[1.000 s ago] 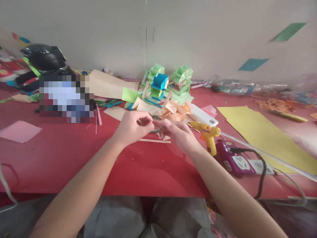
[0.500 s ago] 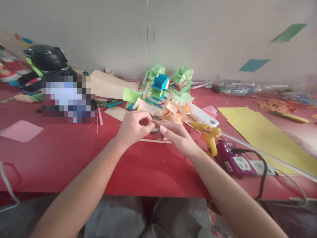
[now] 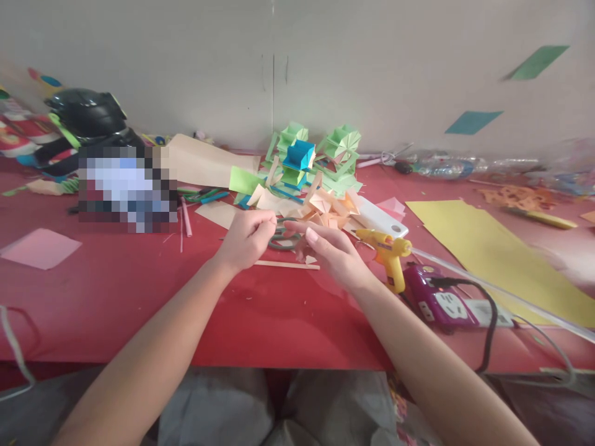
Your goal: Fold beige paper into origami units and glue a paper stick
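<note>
My left hand (image 3: 246,240) is closed in a pinch above the red table (image 3: 260,328); whatever it holds is too small to make out. Close to its right, my right hand (image 3: 332,251) has its fingers apart with nothing visible between them. A narrow gap separates the two hands. Green-handled scissors (image 3: 282,243) lie behind and between them. Below the fingers is a thin pale strip (image 3: 290,265). Folded peach paper pieces (image 3: 325,207) sit just beyond my right hand, with a blue folded piece (image 3: 299,155) and green folded pieces (image 3: 343,142) farther back.
On the right are a yellow glue gun (image 3: 388,251), a purple power strip (image 3: 441,300) with cables, a white phone-like object (image 3: 379,217) and a yellow sheet (image 3: 483,254). Pink paper (image 3: 41,248) and a black helmet-like object (image 3: 86,114) are at the left.
My left hand has moved slightly left, away from my right hand, and its fingers have closed together. More of the scissors' handles shows between the hands.
</note>
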Demonstrator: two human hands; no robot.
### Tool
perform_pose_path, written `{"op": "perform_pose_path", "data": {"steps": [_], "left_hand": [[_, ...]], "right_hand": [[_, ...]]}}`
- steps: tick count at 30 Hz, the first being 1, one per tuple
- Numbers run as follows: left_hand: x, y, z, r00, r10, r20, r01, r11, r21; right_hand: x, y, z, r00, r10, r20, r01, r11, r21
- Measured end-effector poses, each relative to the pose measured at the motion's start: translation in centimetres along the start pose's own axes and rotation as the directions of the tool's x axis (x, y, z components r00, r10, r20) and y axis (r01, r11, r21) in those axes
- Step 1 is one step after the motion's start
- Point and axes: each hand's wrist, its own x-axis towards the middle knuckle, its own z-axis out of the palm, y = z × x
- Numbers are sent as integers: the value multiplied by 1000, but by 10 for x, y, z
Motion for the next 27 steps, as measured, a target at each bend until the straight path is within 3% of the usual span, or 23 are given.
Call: {"op": "perform_pose_path", "data": {"steps": [9,15,23,27], "left_hand": [[0,0,2,996,-16,91,13,999,34],[2,-4,3,999,31,-35,-33,997,-63],[5,-7,0,999,5,-33,-6,999,-32],[4,-6,-2,998,-4,63,11,994,-112]], "right_hand": [[1,-2,-2,999,6,-32,-5,999,49],[3,-4,-1,986,19,-163,-6,997,80],[3,-3,1,992,23,-121,-6,990,143],[5,-2,-1,994,47,-95,-24,972,233]]}}
